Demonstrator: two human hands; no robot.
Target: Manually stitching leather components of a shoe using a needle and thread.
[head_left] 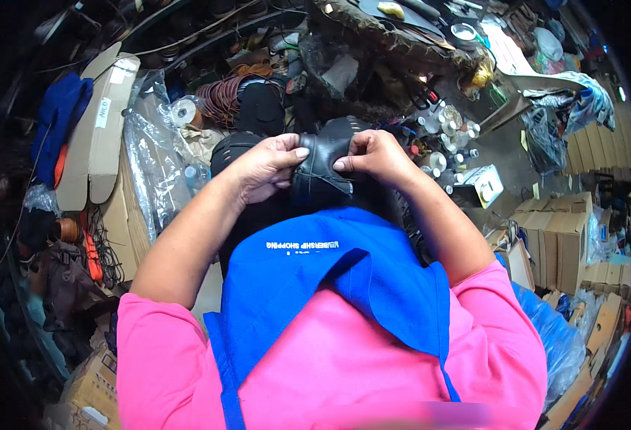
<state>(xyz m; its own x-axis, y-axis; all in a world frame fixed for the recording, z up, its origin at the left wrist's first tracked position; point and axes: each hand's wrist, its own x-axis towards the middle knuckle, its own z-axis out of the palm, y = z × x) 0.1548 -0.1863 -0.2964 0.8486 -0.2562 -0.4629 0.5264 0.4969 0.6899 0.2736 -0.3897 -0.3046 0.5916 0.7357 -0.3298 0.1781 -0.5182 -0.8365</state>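
Note:
Above my lap I hold a black leather piece [324, 159] that has a smooth, shiny face and a seam or edge along its lower side. My left hand [269, 168] pinches its left edge, with the thumb on top. On the other side my right hand [375, 158] grips the right part between thumb and curled fingers. The leather is bent between the two hands, and its underside is hidden. Just beyond it are my dark-clad knees. A blue apron [294, 265] covers my front below the piece.
A cluttered workbench [394, 36] stands ahead. Several bottles and jars [444, 136] crowd the floor at the right, near stacked cardboard [559, 233]. To the left are a cardboard piece [93, 136], clear plastic sheeting [154, 150] and coiled brown cord [222, 100].

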